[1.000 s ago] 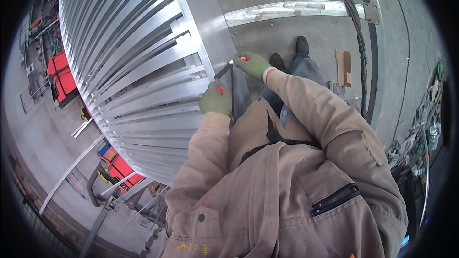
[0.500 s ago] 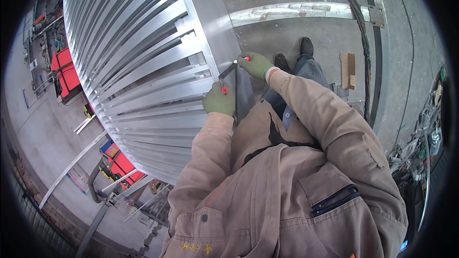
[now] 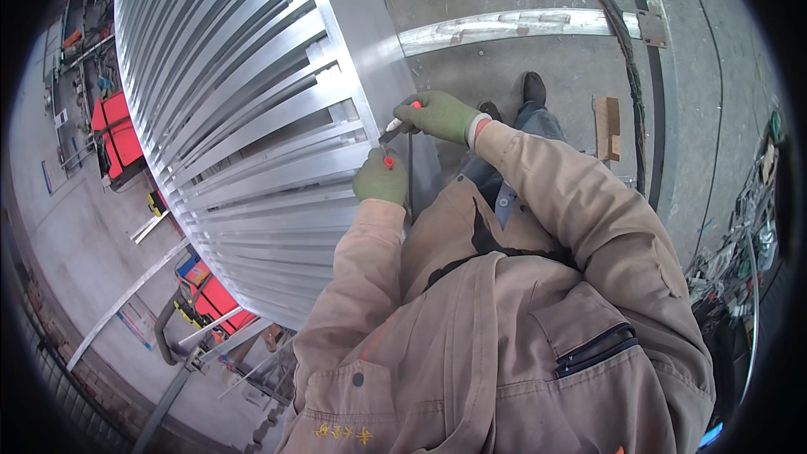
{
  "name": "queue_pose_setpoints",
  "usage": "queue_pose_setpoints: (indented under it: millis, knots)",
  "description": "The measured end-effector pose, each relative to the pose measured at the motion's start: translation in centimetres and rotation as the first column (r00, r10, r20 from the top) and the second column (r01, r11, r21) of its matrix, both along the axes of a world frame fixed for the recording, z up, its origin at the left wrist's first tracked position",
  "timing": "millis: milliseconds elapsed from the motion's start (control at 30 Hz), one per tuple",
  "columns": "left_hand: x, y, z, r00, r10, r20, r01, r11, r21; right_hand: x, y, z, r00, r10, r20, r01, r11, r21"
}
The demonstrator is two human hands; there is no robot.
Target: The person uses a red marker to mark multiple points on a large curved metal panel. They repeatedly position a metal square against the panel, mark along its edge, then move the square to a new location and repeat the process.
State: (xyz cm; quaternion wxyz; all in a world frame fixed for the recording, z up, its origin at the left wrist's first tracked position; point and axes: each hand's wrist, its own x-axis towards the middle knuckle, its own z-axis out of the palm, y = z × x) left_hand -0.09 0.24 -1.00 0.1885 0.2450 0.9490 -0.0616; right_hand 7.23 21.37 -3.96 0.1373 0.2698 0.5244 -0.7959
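A large slatted aluminium frame (image 3: 244, 92) stands on edge in front of me, its shiny bars bending across the upper left. My left hand (image 3: 380, 181), in a green glove, presses against the frame's right side rail and holds a small red-tipped piece. My right hand (image 3: 439, 115), also green-gloved, grips a slim red-handled tool (image 3: 395, 126) whose tip meets the rail just above the left hand. A thin dark rod (image 3: 410, 176) runs down between the two hands. Beige work sleeves cover both forearms.
A long metal bar (image 3: 521, 23) lies on the concrete floor beyond the frame, with a dark cable (image 3: 626, 59) and a small wooden block (image 3: 606, 128) to the right. Red machines (image 3: 118, 130) and loose bars sit at the left. Clutter lines the right rim.
Both hands stay at the same spot on the rail. The right hand has shifted slightly, turning the tool against the frame; the view has drifted a little.
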Motion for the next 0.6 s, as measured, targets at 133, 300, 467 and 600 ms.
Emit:
queue_pose_setpoints:
  millis: [133,300,467,600]
  knots:
    - [-0.1,-0.2,-0.1,1.000,0.009,0.017,-0.009,0.999,-0.039,0.1,1.4,3.0,0.999,-0.007,-0.051,-0.003,0.982,-0.187]
    - [-0.1,0.0,0.0,1.000,0.003,0.004,-0.003,0.999,-0.033,0.3,3.0,1.3,0.966,-0.247,0.072,0.256,0.950,-0.177]
    - [-0.3,0.2,0.4,0.999,0.022,0.031,-0.021,0.999,-0.030,2.4,1.9,-2.4,0.927,-0.345,0.150,0.362,0.925,-0.112]
    - [-0.7,-0.5,1.8,0.986,-0.044,0.161,0.052,0.998,-0.043,3.7,-0.1,-3.8,0.937,-0.306,0.167,0.321,0.944,-0.073]
